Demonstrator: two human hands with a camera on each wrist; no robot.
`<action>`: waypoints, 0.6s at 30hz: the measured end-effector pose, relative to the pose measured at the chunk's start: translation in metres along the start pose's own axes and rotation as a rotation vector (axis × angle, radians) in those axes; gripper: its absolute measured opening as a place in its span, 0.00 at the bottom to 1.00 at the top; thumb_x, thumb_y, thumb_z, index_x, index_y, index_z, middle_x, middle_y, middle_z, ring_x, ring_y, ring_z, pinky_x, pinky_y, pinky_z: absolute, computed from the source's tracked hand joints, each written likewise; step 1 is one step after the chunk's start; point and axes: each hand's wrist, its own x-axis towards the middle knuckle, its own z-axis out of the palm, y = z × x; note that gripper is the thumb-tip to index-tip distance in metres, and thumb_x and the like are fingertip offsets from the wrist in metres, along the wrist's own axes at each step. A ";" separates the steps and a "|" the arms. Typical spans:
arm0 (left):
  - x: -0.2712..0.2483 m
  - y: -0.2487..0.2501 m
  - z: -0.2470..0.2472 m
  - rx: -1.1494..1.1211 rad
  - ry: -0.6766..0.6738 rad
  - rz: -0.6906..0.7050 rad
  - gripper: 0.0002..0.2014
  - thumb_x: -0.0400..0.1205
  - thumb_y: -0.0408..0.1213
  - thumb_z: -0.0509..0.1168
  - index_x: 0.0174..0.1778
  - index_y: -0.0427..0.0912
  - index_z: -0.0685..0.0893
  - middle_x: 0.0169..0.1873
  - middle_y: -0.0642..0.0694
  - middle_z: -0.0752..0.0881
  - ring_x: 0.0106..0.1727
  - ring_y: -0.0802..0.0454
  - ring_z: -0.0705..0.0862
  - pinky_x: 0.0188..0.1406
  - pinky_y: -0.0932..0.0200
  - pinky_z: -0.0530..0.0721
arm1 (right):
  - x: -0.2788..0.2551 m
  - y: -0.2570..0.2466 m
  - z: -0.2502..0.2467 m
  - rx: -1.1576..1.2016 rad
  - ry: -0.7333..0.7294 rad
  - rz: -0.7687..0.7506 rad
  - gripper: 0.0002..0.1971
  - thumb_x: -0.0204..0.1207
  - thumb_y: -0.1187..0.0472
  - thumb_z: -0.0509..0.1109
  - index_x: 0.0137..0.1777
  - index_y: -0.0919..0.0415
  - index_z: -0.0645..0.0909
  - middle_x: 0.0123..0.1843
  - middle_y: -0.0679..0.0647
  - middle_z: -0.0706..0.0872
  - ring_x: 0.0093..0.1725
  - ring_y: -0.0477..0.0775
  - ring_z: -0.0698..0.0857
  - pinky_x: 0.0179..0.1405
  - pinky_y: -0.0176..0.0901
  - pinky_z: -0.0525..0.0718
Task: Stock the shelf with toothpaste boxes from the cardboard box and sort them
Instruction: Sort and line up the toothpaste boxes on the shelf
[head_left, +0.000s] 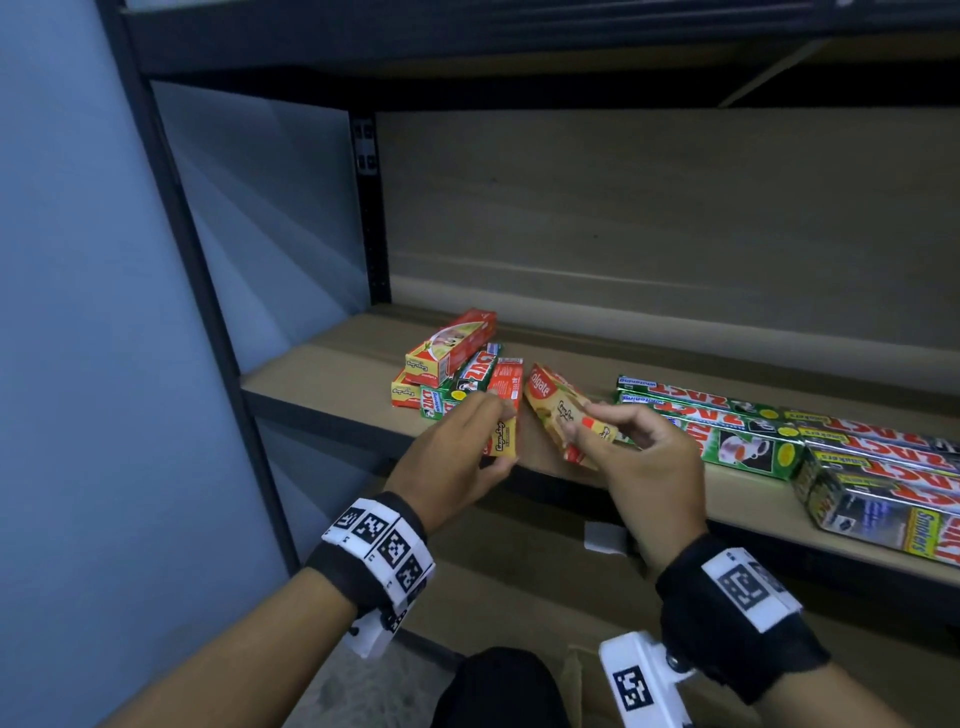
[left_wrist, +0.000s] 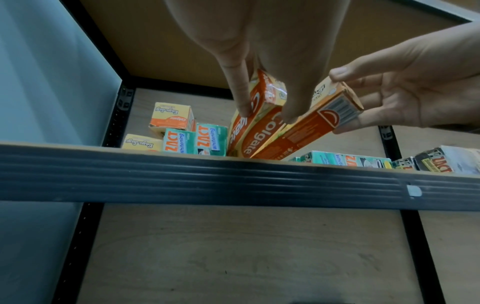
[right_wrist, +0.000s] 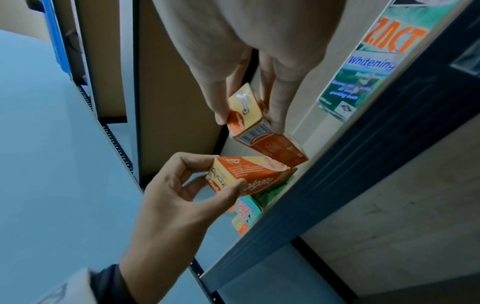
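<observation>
My left hand (head_left: 470, 447) grips the near end of a red and yellow Colgate box (head_left: 506, 402), pinched between thumb and fingers (left_wrist: 240, 96), its far end down on the shelf board (head_left: 332, 364). My right hand (head_left: 623, 436) holds a second Colgate box (head_left: 558, 405) the same way, tilted, just to the right (right_wrist: 259, 127). Behind the left hand lies a loose pile: more Colgate boxes (head_left: 449, 345) and green Zact Whitening boxes (head_left: 470, 376).
Long green Zact boxes (head_left: 727, 421) and silver Zact Smokers boxes (head_left: 883, 483) lie in rows on the shelf's right side. A dark metal rail (left_wrist: 233, 181) edges the shelf front. The black upright post (head_left: 371, 208) and a grey wall stand to the left.
</observation>
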 end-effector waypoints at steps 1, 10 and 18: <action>0.000 -0.001 -0.003 -0.004 0.012 0.012 0.22 0.77 0.38 0.76 0.65 0.41 0.78 0.62 0.47 0.81 0.64 0.52 0.82 0.56 0.53 0.88 | 0.001 -0.003 0.001 0.057 0.004 0.012 0.08 0.68 0.61 0.85 0.46 0.54 0.91 0.49 0.44 0.93 0.54 0.40 0.90 0.54 0.44 0.89; 0.017 -0.009 -0.028 -0.007 0.171 0.123 0.22 0.73 0.36 0.79 0.60 0.37 0.81 0.57 0.44 0.83 0.61 0.52 0.82 0.59 0.60 0.83 | 0.008 -0.020 0.022 0.007 -0.037 -0.170 0.09 0.67 0.63 0.85 0.45 0.56 0.89 0.52 0.47 0.92 0.62 0.39 0.87 0.60 0.51 0.88; 0.024 -0.043 -0.080 -0.015 0.233 0.070 0.22 0.73 0.34 0.80 0.60 0.35 0.80 0.58 0.43 0.81 0.60 0.49 0.84 0.50 0.49 0.90 | 0.030 -0.046 0.063 0.102 -0.037 -0.230 0.09 0.68 0.64 0.84 0.44 0.59 0.87 0.53 0.48 0.92 0.59 0.36 0.88 0.57 0.45 0.89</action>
